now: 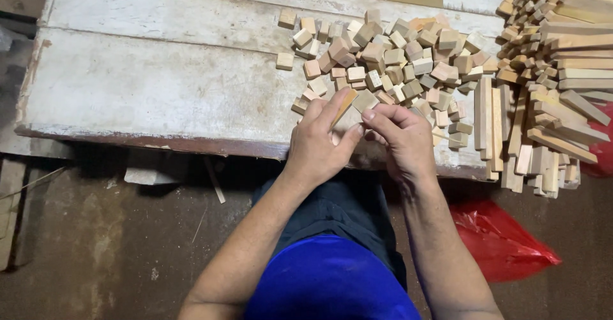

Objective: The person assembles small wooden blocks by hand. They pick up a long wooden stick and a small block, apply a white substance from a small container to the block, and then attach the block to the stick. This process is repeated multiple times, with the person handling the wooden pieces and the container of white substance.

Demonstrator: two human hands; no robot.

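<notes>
Two hands meet at the desk's [147, 96] front edge | left hand [317, 142] pinching a thin wooden strip [345, 106], tilted, between thumb and fingers | right hand [402, 135] curled, fingertips touching the left thumb, can't tell what's in it | small wooden blocks [389, 58] heaped just behind | long wooden sticks [543, 84] stacked far right

blocks [389, 58] on bench [159, 84] | sticks [543, 90] right of blocks | bag [498, 240] below sticks
</notes>
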